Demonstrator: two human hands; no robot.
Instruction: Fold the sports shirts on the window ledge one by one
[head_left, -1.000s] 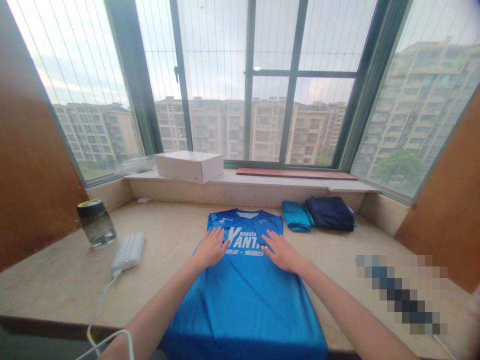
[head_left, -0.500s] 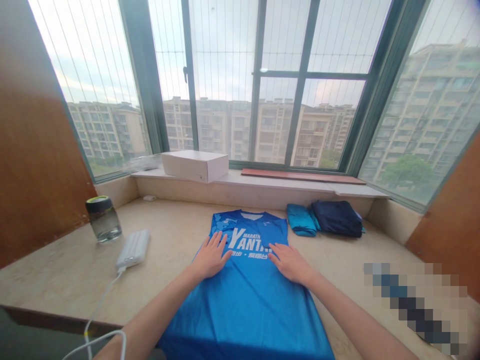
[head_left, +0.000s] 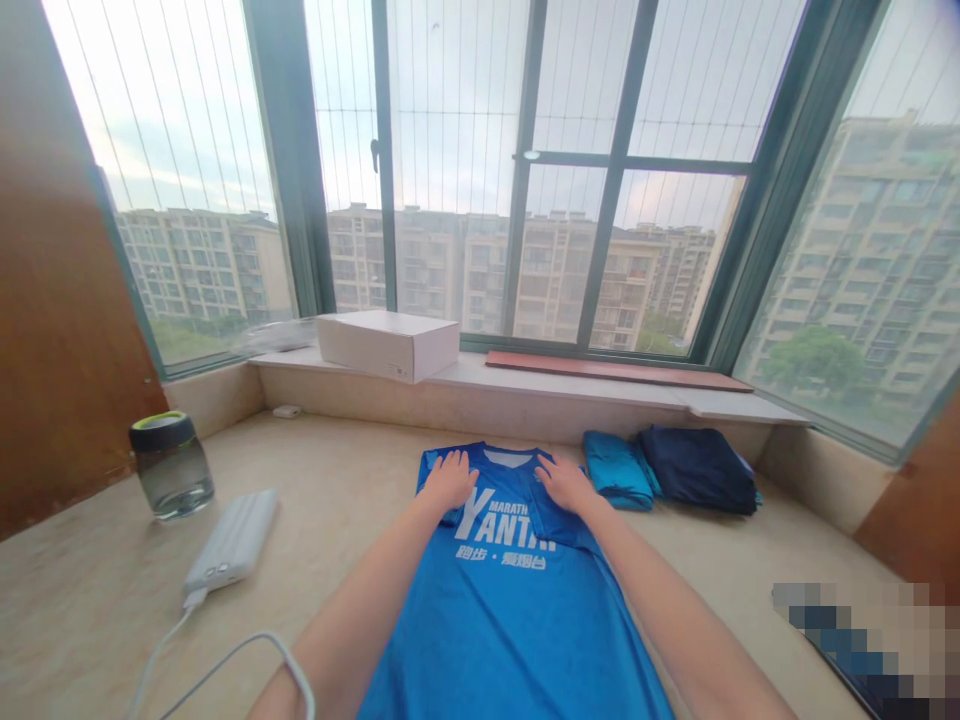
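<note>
A blue T-shirt (head_left: 510,620) with white lettering lies spread on the stone ledge, its collar towards the window and its lower part running out of view at the bottom. My left hand (head_left: 450,481) rests with fingers stretched out on the shirt's left shoulder. On the right shoulder, beside the collar, my right hand (head_left: 564,483) lies with its fingers spread. The sleeves look folded in over the front; the right one covers the end of the lettering. Neither hand grips the cloth.
Folded teal cloth (head_left: 618,470) and folded navy cloth (head_left: 699,470) lie right of the shirt. To the left stand a water bottle (head_left: 172,466) and a white power bank (head_left: 232,540) with a cable. A white box (head_left: 388,343) and a reddish board (head_left: 615,369) sit on the sill.
Both hands have slid up the shirt, from beside the lettering to the shoulders by the collar. The view has shifted slightly closer.
</note>
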